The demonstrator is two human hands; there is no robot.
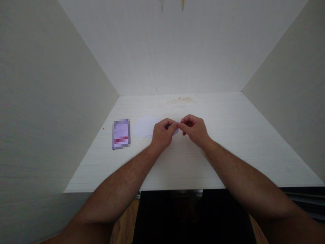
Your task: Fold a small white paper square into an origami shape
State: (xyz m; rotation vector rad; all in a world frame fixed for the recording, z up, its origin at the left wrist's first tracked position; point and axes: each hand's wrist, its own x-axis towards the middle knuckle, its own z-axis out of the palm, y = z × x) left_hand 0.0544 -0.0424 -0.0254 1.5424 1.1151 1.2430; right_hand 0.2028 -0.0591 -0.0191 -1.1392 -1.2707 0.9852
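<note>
My left hand [164, 132] and my right hand [194, 128] meet over the middle of the white table [228, 149]. Both are closed in a pinch on a small white piece of paper [177, 128], of which only a sliver shows between the fingertips. Just left of my left hand lies a pale white sheet [144, 126], flat on the table and partly hidden by that hand.
A small purple and white card or packet [121, 133] lies flat near the table's left side. White walls close the table in on the left, back and right. A faint brownish stain [181, 99] marks the far edge. The table's front edge is near my body.
</note>
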